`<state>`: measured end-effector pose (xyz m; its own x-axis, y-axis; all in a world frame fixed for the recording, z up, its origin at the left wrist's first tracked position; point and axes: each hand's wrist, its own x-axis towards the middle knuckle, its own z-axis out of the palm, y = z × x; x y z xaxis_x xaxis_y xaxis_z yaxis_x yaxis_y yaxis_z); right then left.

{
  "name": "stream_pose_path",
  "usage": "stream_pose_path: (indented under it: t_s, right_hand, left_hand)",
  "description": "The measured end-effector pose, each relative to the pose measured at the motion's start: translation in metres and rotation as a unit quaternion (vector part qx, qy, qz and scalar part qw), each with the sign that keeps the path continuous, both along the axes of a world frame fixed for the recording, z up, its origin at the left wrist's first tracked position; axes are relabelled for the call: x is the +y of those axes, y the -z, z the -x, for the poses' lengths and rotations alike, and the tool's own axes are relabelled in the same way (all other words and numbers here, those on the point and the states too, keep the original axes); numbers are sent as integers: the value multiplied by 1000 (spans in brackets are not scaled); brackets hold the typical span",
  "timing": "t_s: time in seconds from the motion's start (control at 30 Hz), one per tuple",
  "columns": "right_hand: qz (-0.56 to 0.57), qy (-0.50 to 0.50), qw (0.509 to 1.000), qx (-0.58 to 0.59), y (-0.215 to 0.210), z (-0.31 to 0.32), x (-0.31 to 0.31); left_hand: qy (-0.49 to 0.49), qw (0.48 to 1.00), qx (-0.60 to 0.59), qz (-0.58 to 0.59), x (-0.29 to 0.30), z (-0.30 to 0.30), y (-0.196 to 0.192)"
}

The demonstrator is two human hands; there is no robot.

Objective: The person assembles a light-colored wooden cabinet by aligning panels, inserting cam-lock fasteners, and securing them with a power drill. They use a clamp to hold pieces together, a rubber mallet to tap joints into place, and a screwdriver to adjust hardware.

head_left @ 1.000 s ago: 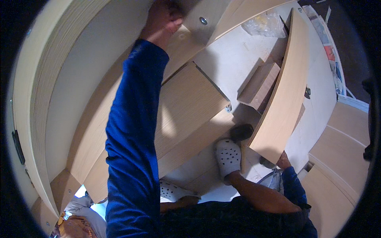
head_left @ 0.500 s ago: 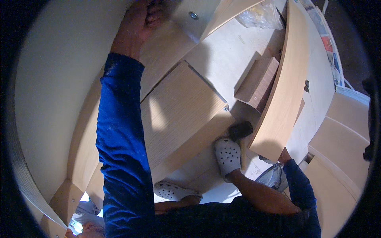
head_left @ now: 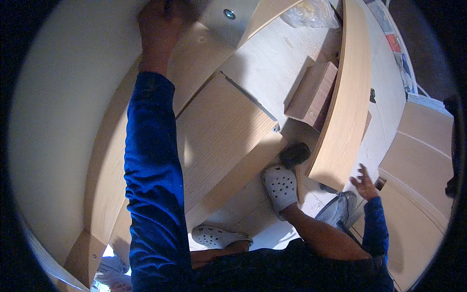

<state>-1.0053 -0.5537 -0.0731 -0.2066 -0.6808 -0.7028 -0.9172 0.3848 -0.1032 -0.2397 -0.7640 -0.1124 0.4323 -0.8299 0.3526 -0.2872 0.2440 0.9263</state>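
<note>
left hand [head_left: 158,22] grips the far panel [head_left: 194,53]; right hand [head_left: 364,181] hangs spread, empty; boards [head_left: 219,131] lie loose, much unassembled.

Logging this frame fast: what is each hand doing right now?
Left hand: closed, pressed up against the pale wooden panel; any held thing cannot be told.
Right hand: open, fingers spread, holding nothing.

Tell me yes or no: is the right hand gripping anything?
No, the right hand hangs open with fingers spread beside the upright wooden panel.

Long bright-blue sleeves [head_left: 151,185] to both wrists; bare shins; white perforated clogs [head_left: 281,187] on both feet.
</note>
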Motion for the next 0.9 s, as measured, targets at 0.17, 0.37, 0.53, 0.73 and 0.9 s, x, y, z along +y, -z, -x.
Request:
stream_pose_path:
  t_s: [0.17,0.37,0.53,0.73,0.9]
  right_hand:
    - [299,-71,951,-38,-115,-90,-53]
    - [300,-109,944,-85,-155,-228,-73]
    - [176,-184,932,-259,-169,-319,-100]
    - [208,-257,796,-507,-46,-504,-167]
    - [126,-91,817,-555,43,-576,-199]
  left_hand:
    - [-73,987,-145,-2,5,-1,-5]
    - [-104,985,-61,-126,-12,6,2]
    - [-23,983,179,23,-36,3,38]
    - [94,983,-5,-157,-17,-32,26]
    - [35,957,-269,-100,2,-12,5]
